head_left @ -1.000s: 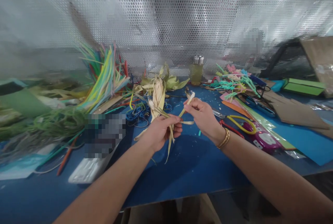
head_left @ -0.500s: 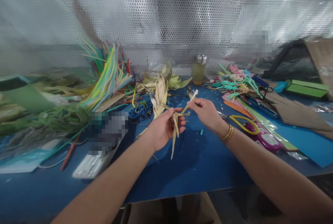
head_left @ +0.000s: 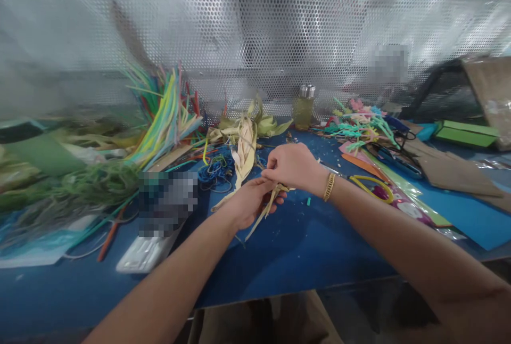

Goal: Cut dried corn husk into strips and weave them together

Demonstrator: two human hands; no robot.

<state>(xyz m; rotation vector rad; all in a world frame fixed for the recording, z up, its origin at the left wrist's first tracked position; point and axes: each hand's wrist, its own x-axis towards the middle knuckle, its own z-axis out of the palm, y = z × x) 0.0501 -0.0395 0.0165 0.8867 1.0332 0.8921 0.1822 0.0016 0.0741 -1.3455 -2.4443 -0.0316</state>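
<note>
My left hand [head_left: 251,200] is closed around several dry corn husk strips [head_left: 264,211], whose pale ends hang below the fingers. Over it bends my right hand [head_left: 297,167], its thumb and forefinger pinched together at the left thumb on a husk strip, mostly hidden by the hands. Just behind the hands lies a bundle of dry corn husks [head_left: 246,147], with greener husks [head_left: 271,125] at its back. To the right of my right wrist rest yellow-handled scissors [head_left: 369,188].
Pipe cleaners [head_left: 163,115] stand in a bunch at left, near tangled green cord [head_left: 99,179] and blue wire [head_left: 215,168]. A bottle [head_left: 304,108] stands at the back by the perforated metal screen [head_left: 223,30]. Cardboard [head_left: 451,165] and coloured sheets lie right on the blue table [head_left: 303,259].
My right hand has moved left, from holding a strip out to the side to touching my left thumb. The hanging husk ends have swung left.
</note>
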